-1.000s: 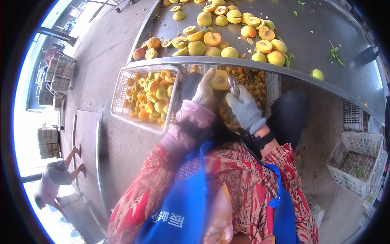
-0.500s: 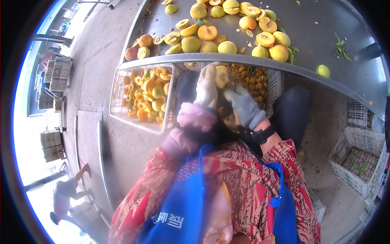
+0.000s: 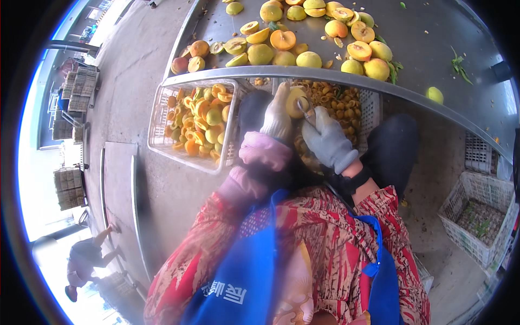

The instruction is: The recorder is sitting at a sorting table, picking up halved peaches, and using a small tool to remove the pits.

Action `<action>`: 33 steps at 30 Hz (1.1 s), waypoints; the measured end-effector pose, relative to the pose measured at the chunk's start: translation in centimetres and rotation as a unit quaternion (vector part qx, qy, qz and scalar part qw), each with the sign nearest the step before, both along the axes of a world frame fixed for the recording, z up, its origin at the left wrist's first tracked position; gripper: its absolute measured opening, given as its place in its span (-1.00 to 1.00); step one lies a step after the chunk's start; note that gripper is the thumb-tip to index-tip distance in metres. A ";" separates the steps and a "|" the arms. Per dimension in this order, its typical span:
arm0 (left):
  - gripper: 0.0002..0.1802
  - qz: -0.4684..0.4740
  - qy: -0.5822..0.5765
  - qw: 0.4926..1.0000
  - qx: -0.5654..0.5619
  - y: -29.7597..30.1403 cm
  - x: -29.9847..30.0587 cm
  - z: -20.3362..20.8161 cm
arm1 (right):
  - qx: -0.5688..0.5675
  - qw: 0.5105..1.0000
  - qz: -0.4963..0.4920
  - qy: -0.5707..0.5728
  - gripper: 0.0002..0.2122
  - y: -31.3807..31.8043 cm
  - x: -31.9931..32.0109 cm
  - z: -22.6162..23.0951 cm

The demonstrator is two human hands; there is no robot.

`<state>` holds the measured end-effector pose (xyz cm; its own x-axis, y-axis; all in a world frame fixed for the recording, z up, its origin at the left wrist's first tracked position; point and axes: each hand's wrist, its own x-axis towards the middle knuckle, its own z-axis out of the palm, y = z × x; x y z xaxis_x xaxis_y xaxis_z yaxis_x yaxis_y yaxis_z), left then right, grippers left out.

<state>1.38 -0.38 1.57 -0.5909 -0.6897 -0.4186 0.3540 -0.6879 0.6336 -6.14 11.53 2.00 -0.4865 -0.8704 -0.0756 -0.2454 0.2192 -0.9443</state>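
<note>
My left hand (image 3: pixel 278 116), in a white knitted glove, grips a yellow peach half (image 3: pixel 296 102) just below the table's near edge. Its cut face is turned toward my right hand (image 3: pixel 328 140), which wears a grey glove. Closed in that hand is a small metal pitting tool (image 3: pixel 310 113), its curved tip at the flesh of the peach half. Beneath both hands, a crate holds many brown peach pits (image 3: pixel 338 103). To the left, a white plastic crate (image 3: pixel 153 127) is filled with peach halves (image 3: pixel 201 116).
A metal table (image 3: pixel 417 49) carries whole and cut peaches (image 3: pixel 283 39), with green leaves (image 3: pixel 459 66) at its right. On the floor at right stands a pale crate (image 3: pixel 459 216) with debris inside. Far left, a person (image 3: pixel 86 260) walks near stacked crates (image 3: pixel 69 189).
The tool's curved end now shows clearly at the peach half, and my right hand has shifted slightly. The whole view has moved a little. The person at far left has changed stride.
</note>
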 end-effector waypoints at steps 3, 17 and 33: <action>-0.55 -0.021 -0.016 1.000 -0.005 0.1 0.1 0.2 | 0.028 0.998 0.033 0.054 -0.75 0.0 -0.3 0.0; -0.48 -0.103 -0.158 0.982 -0.011 -1.6 -1.1 -1.4 | 0.053 0.997 0.061 0.012 -0.73 0.5 -0.7 -1.6; -0.34 0.003 -0.167 0.982 -0.089 0.0 -1.4 -0.4 | 0.065 0.972 0.052 -0.218 -0.70 0.5 0.3 -2.9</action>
